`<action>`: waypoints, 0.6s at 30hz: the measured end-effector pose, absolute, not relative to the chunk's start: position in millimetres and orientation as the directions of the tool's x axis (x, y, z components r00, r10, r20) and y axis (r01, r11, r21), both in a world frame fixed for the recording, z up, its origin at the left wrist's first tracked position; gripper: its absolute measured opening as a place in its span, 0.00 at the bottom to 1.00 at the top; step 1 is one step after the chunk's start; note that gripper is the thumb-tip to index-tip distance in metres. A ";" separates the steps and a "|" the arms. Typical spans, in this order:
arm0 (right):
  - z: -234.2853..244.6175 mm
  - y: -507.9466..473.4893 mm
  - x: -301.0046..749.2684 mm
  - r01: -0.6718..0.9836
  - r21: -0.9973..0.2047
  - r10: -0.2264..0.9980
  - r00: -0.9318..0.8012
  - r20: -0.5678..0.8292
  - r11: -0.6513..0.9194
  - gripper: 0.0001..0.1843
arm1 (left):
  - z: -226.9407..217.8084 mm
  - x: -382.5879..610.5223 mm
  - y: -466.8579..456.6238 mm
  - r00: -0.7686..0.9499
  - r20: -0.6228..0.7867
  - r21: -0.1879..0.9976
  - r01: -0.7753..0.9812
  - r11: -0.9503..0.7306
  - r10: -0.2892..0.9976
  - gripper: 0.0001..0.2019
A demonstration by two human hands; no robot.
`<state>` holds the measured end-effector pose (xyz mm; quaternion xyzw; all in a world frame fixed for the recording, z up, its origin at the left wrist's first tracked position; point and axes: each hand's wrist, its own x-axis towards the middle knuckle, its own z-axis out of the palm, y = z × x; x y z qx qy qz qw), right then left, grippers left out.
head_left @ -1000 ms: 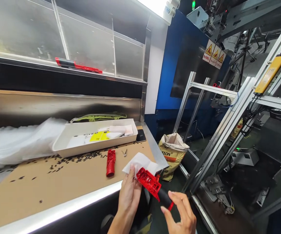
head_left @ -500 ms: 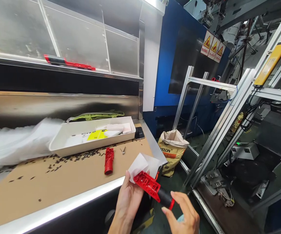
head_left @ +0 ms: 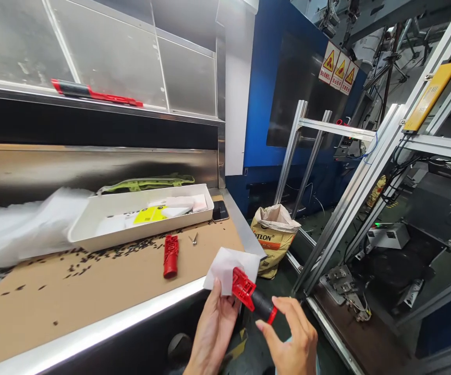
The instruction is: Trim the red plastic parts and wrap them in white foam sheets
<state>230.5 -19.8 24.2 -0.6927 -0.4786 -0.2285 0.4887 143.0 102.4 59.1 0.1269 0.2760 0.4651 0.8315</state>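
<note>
My left hand [head_left: 214, 325] holds a white cloth [head_left: 227, 266] together with the ribbed red end of a red and black plastic part [head_left: 253, 298], just off the bench's front right corner. My right hand [head_left: 295, 341] pinches the part's black grip end between thumb and forefinger. The part points toward me, foreshortened. A second red plastic piece [head_left: 170, 255] lies on the brown cardboard sheet [head_left: 92, 291] covering the bench, left of my hands.
A white tray [head_left: 92, 229] with a yellow label and white pads sits behind the red piece, with small black bits scattered in front. Plastic film [head_left: 22, 229] lies at left. A sack [head_left: 272, 237] stands on the floor. Aluminium frames [head_left: 338, 208] rise at right.
The view has shifted right. The red and black part has turned in my hands so it points more toward me, and the cloth has spread behind it.
</note>
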 end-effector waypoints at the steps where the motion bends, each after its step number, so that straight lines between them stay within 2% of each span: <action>1: 28.3 -18.6 230.8 0.900 -0.430 0.434 0.413 0.800 -0.064 0.14 | 58.8 143.8 98.6 0.428 -0.347 0.468 -0.692 0.550 0.834 0.18; 6: 37.6 -13.7 226.3 0.915 -0.395 0.394 0.394 0.830 -0.084 0.16 | 51.3 139.0 85.8 0.538 -0.373 0.439 -0.616 0.655 0.756 0.14; 10: 37.9 -13.7 227.1 0.916 -0.397 0.455 0.376 0.807 -0.052 0.16 | 38.6 129.1 81.1 0.596 -0.348 0.410 -0.598 0.689 0.724 0.11; 14: 37.4 -17.5 232.2 0.892 -0.451 0.527 0.398 0.751 -0.031 0.15 | 29.1 121.4 79.3 0.626 -0.357 0.376 -0.583 0.720 0.694 0.14; 18: 38.0 -22.6 232.8 0.855 -0.512 0.588 0.454 0.669 -0.078 0.13 | 24.6 115.0 81.1 0.592 -0.350 0.367 -0.626 0.688 0.726 0.17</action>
